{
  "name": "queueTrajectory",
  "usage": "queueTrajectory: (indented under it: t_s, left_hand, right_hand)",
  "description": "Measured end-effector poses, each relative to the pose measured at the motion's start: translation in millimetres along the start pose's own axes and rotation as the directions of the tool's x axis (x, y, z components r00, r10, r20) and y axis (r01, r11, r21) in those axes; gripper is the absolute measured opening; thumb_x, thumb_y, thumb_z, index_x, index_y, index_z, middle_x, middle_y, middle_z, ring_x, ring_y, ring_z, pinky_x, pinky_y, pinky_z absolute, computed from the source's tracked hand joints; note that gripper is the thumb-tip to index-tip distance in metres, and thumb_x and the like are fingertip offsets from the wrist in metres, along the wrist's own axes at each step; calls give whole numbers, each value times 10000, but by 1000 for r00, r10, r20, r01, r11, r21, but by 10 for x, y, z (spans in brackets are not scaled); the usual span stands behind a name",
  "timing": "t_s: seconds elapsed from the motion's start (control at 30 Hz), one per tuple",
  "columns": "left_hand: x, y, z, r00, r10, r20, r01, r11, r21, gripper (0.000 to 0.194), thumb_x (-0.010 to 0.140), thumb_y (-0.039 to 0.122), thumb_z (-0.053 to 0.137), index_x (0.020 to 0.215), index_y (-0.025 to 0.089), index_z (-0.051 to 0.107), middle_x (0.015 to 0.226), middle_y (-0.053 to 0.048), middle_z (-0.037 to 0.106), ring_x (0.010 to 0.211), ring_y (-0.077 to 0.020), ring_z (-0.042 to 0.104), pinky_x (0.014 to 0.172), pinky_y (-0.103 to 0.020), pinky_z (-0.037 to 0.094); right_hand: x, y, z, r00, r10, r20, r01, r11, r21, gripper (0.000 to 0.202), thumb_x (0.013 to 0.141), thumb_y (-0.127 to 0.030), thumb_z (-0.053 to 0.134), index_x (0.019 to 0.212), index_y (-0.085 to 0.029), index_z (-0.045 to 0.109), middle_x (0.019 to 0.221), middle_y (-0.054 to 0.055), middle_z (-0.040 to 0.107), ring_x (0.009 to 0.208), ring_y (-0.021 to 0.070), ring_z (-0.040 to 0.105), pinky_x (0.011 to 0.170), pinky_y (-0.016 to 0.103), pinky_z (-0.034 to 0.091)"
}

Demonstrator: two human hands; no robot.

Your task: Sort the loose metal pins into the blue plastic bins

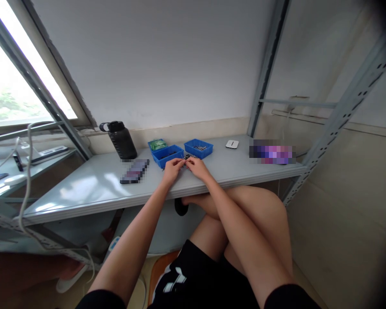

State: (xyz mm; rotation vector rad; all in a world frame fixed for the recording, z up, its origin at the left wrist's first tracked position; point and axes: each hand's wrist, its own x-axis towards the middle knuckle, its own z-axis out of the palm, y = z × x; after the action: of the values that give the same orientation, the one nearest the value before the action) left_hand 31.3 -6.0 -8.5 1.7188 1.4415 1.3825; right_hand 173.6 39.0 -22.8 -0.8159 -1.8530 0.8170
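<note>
My left hand [173, 168] and my right hand [195, 166] meet over the front part of the table, fingertips pinched close together. Whatever is between them is too small to make out. Just beyond the fingers lies a small pile of dark and shiny metal pieces [189, 157]. Left of it stands a blue bin [162, 162] with dark small parts inside. Behind the right hand sits another blue bin [206, 152], holding thin silvery pieces that look like screws. A third blue container with a green packet [157, 145] is at the back left.
A black water bottle [122, 141] and a phone [135, 171] stand to the left. A white square object [232, 144] and a blurred colourful item [272, 153] lie to the right. Metal shelf posts [265, 64] rise at the sides. Another person's foot [72, 274] shows lower left.
</note>
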Motion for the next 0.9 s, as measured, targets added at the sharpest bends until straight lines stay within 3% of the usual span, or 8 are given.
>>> queueTrajectory:
  t_s: [0.2,0.37,0.9]
  left_hand:
    - [19,-31,9,1000,-21,-9,21,1000,-1,238,918,329,555,1036,129,611,1015,-61,640,877,-177,629,766,-366,542]
    - [24,-48,27,998,-43,49,42,999,24,228,910,321,569,1024,129,616,996,-56,645,849,-169,631,752,-357,544]
    - [36,-42,20,999,-39,8,38,997,64,242,907,319,573,1060,134,609,1055,-68,635,910,-187,625,794,-385,537]
  right_hand:
    - [9,2,4,998,32,-51,-30,999,39,222,850,-364,504,797,-186,627,671,-4,630,617,134,564,633,251,434]
    - [15,-13,0,991,60,-120,-50,995,86,235,855,-390,499,913,-191,608,762,9,657,675,137,602,687,260,473]
    - [45,92,2,982,98,-160,-88,994,67,143,812,-281,516,833,-193,627,816,26,673,799,173,623,777,308,489]
